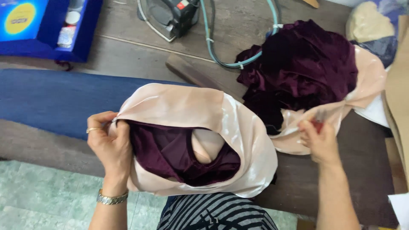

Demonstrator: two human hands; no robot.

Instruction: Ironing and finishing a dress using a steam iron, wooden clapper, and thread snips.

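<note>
One garment (204, 110), pink satin lining, maroon velvet; left hand (110, 142) pinching edge, right hand (320, 140) gripping lining. One iron (170, 15).

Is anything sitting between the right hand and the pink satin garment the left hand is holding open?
Nothing separate does. The left hand grips the pink satin garment at its opening edge; the right hand rests on the same satin further along, with a small red item, too blurred to identify. The dark purple velvet lies behind, aside.
</note>
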